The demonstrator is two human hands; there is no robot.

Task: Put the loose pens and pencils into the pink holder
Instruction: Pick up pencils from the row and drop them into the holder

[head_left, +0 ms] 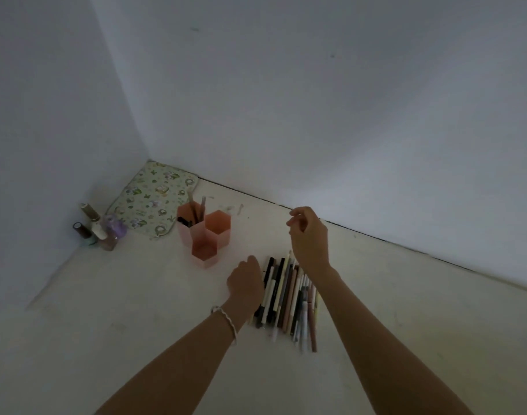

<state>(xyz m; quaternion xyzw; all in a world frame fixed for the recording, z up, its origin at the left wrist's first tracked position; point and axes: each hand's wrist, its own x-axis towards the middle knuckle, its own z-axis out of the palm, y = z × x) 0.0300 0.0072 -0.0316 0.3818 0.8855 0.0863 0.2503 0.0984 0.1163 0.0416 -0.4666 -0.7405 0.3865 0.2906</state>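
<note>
pens and pencils [289, 298] lie heaped on the pale table [106, 354], partly hidden under the left hand [245, 284], grip unclear. beyond them, right hand [310, 235] hovers loosely curled, empty; farther left, pink holder [203, 233] by dim white walls [316, 100].

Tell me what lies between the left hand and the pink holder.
Nothing: in the head view, only bare white tabletop separates the left hand from the pink holder.

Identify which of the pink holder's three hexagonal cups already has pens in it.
The rear-left cup, nearest the patterned cloth, holds several upright pens. The right cup and the front cup show nothing inside.
</note>
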